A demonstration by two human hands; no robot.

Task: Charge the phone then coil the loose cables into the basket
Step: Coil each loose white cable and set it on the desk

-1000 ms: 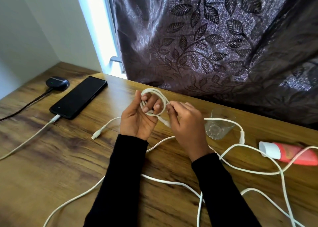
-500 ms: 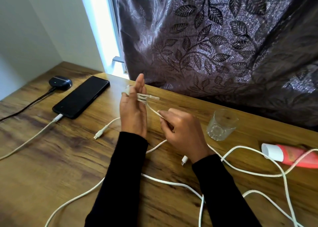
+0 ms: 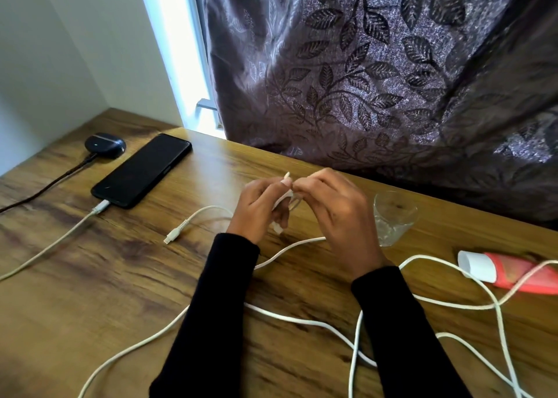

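Observation:
A black phone [image 3: 142, 171] lies face up at the table's left, with a white charging cable [image 3: 54, 243] plugged into its near end. My left hand [image 3: 259, 207] and my right hand [image 3: 335, 213] meet above the table's middle, both closed on a small coil of white cable [image 3: 285, 201]; one plug tip sticks up between the fingers. Loose white cables [image 3: 302, 319] trail across the near table, and one free plug [image 3: 175, 235] lies left of my left hand. No basket is in view.
A dark earbud case [image 3: 105, 145] with a black lead sits beyond the phone. A clear glass [image 3: 392, 219] stands right beside my right hand. A red tube with a white cap [image 3: 507, 272] lies at the right edge. A patterned curtain [image 3: 377, 74] hangs behind the table.
My left hand, held upright with cable wound over its fingers, has dropped and closed. My right hand rose to meet it, and the cable is now bunched between both hands.

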